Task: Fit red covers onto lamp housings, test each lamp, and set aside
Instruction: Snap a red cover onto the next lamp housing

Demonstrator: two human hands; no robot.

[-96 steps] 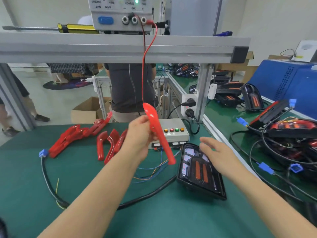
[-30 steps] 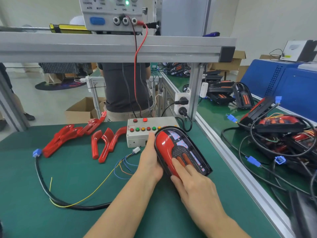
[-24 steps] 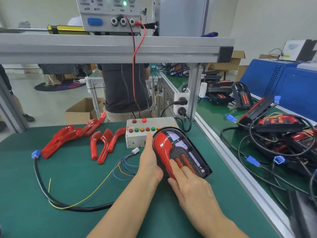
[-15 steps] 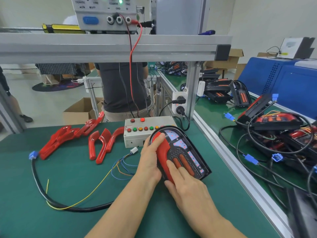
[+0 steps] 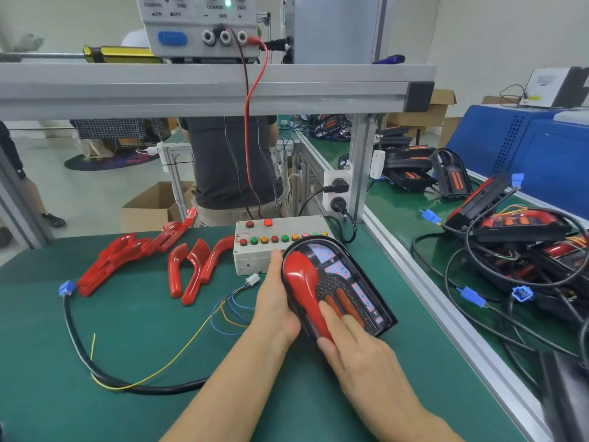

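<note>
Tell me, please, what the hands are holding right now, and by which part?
The left hand grips the lamp housing along its left edge. The right hand holds nothing; its straight fingers press the red cover.

Illumination is bright, even and diffuse, arriving from overhead; no lamp source is in frame. Shadows are soft and short: a faint dark band lies on the green tabletop (image 5: 134, 352) directly beneath the hands and along the black cable (image 5: 79, 342). Specular highlights appear as white streaks on the glossy red cover (image 5: 301, 282) and on the loose red covers (image 5: 191, 269) at centre left. The pale wall at upper right is close to overexposed. Wide-angle distortion bows the aluminium beam (image 5: 204, 87) and tilts the vertical posts outward. Focus is sharp at frame centre; the lower right corner and the far background are soft and smeared.
</note>
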